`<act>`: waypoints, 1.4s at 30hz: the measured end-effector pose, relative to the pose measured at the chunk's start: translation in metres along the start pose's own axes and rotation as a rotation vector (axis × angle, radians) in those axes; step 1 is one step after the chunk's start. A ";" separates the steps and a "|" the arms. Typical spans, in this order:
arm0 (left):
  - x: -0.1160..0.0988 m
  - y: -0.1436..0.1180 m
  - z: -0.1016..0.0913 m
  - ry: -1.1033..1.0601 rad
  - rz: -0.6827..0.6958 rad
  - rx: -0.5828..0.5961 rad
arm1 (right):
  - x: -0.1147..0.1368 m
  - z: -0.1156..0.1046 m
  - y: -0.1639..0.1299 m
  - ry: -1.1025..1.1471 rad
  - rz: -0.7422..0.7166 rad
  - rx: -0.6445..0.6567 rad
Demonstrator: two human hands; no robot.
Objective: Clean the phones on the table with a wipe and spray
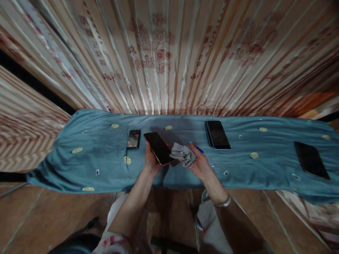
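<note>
The left hand (pixel 150 160) is closed around the lower edge of a dark, glossy smartphone (pixel 159 148), holding it tilted above the counter (pixel 106 155) with its screen facing up. The right hand (pixel 199 163) grips a crumpled grey cloth (pixel 182 154), soft and bunched into folds, whose edge touches the phone's right side. The two hands are near each other but apart, each clamped on its own thing.

The counter is draped in a teal fabric cover, wrinkled and dotted with small round yellow motifs. On it lie three more flat rectangular phones: a small one (pixel 133 139) just left of the held phone, a larger black one (pixel 217 134) to the right, and another black one (pixel 311 159) well apart at the far right end. A thin pen-like item with a blue tip (pixel 200 150) lies just beyond the right hand. Behind the counter hangs a shiny, pleated curtain (pixel 169 56) in cream and red with printed patterns.
</note>
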State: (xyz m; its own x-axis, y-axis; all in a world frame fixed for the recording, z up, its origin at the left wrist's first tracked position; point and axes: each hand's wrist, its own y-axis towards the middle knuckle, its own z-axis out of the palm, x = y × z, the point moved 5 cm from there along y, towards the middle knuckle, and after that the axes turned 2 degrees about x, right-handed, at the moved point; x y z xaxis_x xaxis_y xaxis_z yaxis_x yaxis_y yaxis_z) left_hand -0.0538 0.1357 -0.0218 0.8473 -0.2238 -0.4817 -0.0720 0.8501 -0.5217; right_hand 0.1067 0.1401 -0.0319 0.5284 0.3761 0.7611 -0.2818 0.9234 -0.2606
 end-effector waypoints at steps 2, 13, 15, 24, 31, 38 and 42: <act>0.000 0.002 -0.002 0.011 0.059 -0.023 | 0.008 -0.001 0.002 -0.014 -0.092 -0.091; 0.008 -0.002 0.004 0.168 0.231 0.080 | 0.006 0.060 -0.028 -1.127 -0.743 0.194; 0.008 0.000 0.003 0.136 0.237 0.099 | 0.000 0.061 -0.028 -1.281 -0.816 0.216; -0.016 0.007 -0.002 0.130 0.342 0.110 | -0.004 0.057 -0.044 -1.504 -1.054 0.227; -0.014 0.009 -0.005 0.017 0.160 -0.004 | 0.005 0.040 -0.044 -1.269 -0.910 0.137; 0.003 -0.003 0.011 0.009 -0.064 0.085 | 0.005 0.010 -0.013 -0.809 -0.505 -0.100; 0.010 -0.006 0.014 0.022 -0.049 0.071 | -0.008 0.008 -0.004 -0.645 -0.346 -0.080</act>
State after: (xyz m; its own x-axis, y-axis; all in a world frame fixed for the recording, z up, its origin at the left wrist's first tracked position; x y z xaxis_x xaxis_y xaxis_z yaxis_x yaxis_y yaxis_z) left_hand -0.0374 0.1356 -0.0135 0.8369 -0.2757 -0.4729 0.0072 0.8694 -0.4940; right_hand 0.0971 0.1328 -0.0323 -0.0068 -0.0350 0.9994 -0.1122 0.9931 0.0340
